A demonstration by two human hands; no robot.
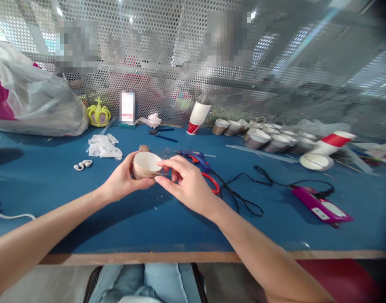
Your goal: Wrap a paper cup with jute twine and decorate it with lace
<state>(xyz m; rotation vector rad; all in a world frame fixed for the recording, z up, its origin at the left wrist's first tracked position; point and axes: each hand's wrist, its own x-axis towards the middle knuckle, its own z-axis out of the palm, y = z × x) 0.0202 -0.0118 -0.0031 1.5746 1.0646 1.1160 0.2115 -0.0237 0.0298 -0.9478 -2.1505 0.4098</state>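
Between my two hands is a paper cup [148,162], white inside, its outside wrapped in brown twine. My left hand [122,176] grips it from the left, thumb along the near side. At its right rim, my right hand [186,179] pinches the edge with the fingers and thumb close together. Just behind the cup stands a small roll of twine [144,148], mostly covered by it. To the right of the cup lies a blue glue gun [193,156], and red scissor handles [212,183] show partly behind my right hand.
A purple power strip [321,205] with a black cable lies at right. Several twine-wrapped cups [259,136] and a stack of paper cups [199,115] stand at the back. Pliers [163,134], white plastic [104,146] and earbuds [83,164] are also on the blue table [133,233].
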